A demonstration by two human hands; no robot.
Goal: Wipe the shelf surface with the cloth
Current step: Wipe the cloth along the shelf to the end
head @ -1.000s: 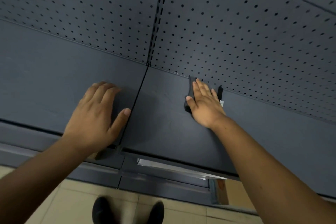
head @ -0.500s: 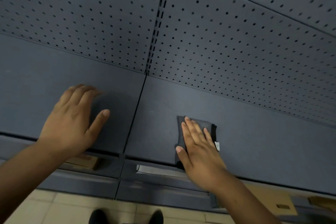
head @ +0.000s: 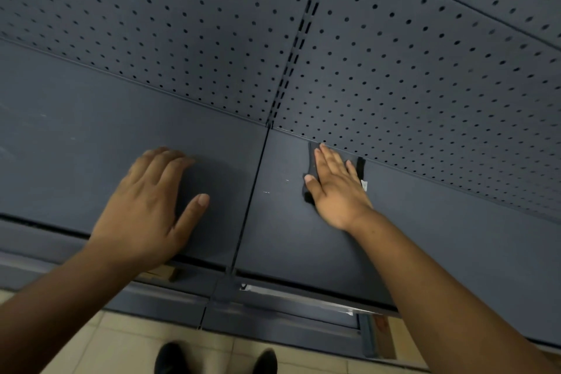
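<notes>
Dark cloth (head: 310, 174) lies flat under the right hand (head: 337, 188), fingers (head: 329, 161) spread and pressing it onto the shelf (head: 440, 237) right at the pegboard back panel (head: 425, 85). The left hand (head: 148, 206) rests open, grasping nothing, on the neighbouring panel. Best to keep an even palm pressure and draw toward the front lip; open surface lies rightward, with the seam (head: 252, 191) just left.
</notes>
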